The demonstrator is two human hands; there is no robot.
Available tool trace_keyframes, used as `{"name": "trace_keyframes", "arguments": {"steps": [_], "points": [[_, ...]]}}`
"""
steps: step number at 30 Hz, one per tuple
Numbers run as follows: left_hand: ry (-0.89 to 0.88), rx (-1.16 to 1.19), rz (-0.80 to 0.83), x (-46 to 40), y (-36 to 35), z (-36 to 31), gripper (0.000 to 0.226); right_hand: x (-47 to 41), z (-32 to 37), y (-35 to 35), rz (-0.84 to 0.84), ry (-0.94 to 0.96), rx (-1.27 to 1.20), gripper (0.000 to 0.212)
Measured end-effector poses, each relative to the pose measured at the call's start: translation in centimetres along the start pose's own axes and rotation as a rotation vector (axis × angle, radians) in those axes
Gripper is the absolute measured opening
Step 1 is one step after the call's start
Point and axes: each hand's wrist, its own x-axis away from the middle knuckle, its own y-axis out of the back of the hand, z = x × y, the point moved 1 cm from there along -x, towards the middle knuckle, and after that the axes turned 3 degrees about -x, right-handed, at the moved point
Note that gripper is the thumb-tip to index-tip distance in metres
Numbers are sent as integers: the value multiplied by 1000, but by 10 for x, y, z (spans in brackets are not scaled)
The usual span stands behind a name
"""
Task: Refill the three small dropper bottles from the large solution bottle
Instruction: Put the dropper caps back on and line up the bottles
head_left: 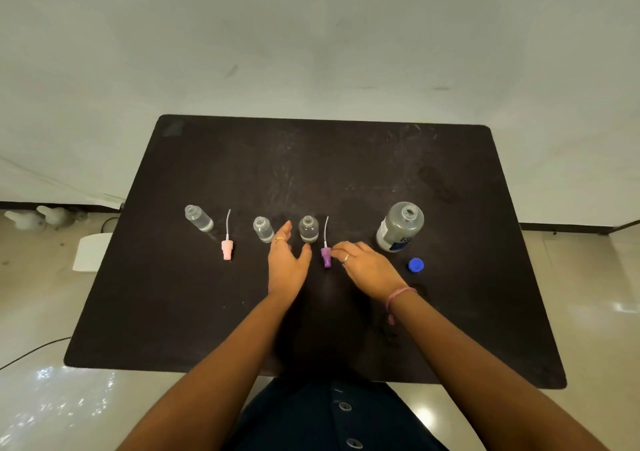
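All three dropper bottles (199, 218) (263, 229) (308, 229) stand uncapped mid-counter (346, 159) with clear liquid inside; judging by that, recapping remains. Your right hand (363, 265) pinches the purple dropper cap (326, 256); your left hand (287, 263) hovers open beside the nearest bottle. The large solution bottle (400, 227) stands open at right, well clear of the counter's edges.
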Motion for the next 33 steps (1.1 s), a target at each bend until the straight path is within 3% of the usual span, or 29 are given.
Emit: {"name": "trace_keyframes", "arguments": {"steps": [2,5,12,16,20,26,33], "points": [[-17,-33,26,-10,-1,0,70,-11,1,-3,123,60,134,55],[-20,-78,70,-23,-4,-1,75,-23,2,-12,245,86,240,51],[-9,-178,154,-42,-14,0,71,-26,-6,-31,249,34,202,45],[-3,-186,133,-46,-18,0,58,-20,-6,-14,131,-9,122,41],[-19,-181,146,-51,-16,2,47,-21,-1,11,-129,-74,-50,34],[-103,-118,138,-51,-7,-9,48,-22,20,65,-466,-59,-136,30],[-249,59,17,-32,17,-67,46,-22,46,146,-717,-34,-192,27]]}}
